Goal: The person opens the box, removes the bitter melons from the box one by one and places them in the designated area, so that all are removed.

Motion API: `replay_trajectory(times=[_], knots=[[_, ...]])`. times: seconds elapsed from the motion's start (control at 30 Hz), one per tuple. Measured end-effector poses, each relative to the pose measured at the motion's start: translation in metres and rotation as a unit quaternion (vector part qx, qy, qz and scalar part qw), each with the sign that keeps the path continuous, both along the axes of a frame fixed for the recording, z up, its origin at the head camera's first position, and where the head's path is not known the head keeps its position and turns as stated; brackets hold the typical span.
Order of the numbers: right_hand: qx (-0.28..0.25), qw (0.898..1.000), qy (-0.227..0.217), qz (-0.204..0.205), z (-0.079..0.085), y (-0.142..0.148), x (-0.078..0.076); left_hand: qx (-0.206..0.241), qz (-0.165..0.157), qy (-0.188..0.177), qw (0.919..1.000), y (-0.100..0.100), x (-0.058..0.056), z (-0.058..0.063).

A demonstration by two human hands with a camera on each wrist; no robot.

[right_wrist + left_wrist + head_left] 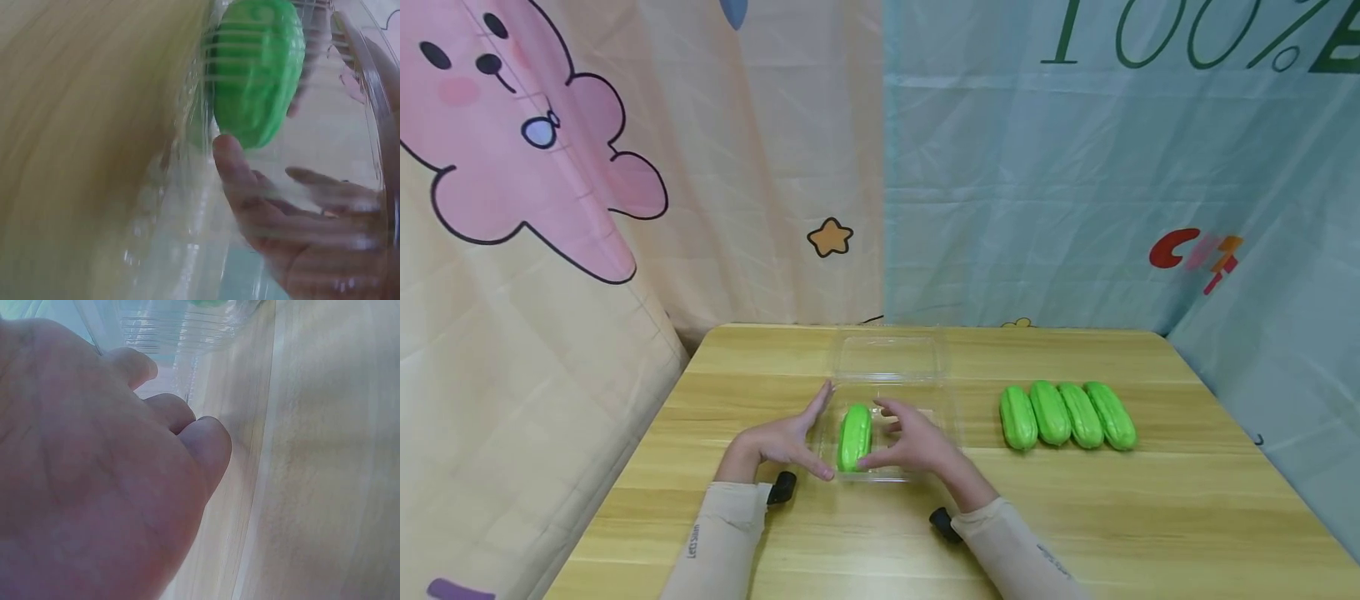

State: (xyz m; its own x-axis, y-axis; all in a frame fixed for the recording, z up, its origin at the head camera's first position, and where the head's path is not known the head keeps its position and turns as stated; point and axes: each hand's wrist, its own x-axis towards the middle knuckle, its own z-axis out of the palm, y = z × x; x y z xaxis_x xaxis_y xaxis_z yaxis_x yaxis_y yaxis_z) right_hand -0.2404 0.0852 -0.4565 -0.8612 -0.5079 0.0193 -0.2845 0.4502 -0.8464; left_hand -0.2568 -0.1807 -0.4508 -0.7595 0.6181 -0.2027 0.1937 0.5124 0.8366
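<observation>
A clear plastic clamshell box (895, 477) stands on the table with its lid (891, 358) folded back. Inside, at its left, lies a green cucumber-shaped piece (854, 437), lengthwise. My left hand (782, 437) is at the box's left side, thumb and fingers spread wide, holding nothing. In the left wrist view its palm (94, 462) hides part of the box. Over the box's tray, my right hand (917, 442) has its thumb and fingers parted. Through the clear wall in the right wrist view, a fingertip (226, 147) is right at the end of the green piece.
Several more green cucumber-shaped pieces (1067, 414) lie side by side on the wooden table (1075, 517), right of the box. Printed curtains (1000, 167) hang behind the table. A black wrist camera (782, 487) sits at the left sleeve, another (945, 526) at the right.
</observation>
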Motion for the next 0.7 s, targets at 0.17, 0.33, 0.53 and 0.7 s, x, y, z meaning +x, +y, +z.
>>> replay_trajectory(times=[0.17,0.33,0.53,0.7], knots=[[-0.012,1.0,-0.023,0.005,0.002,-0.011,0.001,-0.001,-0.001,-0.003,1.0,0.001,0.0,0.0],[-0.027,0.999,-0.037,-0.005,0.002,-0.021,-0.001,-0.003,-0.003,0.001,1.0,0.001,0.0,0.0],[-0.027,0.999,-0.044,-0.015,0.0,-0.029,-0.002,0.002,-0.003,0.0,1.0,0.001,0.0,0.001],[-0.022,0.998,-0.049,-0.022,-0.002,-0.031,-0.001,0.006,-0.002,-0.004,1.0,0.0,0.0,0.0]])
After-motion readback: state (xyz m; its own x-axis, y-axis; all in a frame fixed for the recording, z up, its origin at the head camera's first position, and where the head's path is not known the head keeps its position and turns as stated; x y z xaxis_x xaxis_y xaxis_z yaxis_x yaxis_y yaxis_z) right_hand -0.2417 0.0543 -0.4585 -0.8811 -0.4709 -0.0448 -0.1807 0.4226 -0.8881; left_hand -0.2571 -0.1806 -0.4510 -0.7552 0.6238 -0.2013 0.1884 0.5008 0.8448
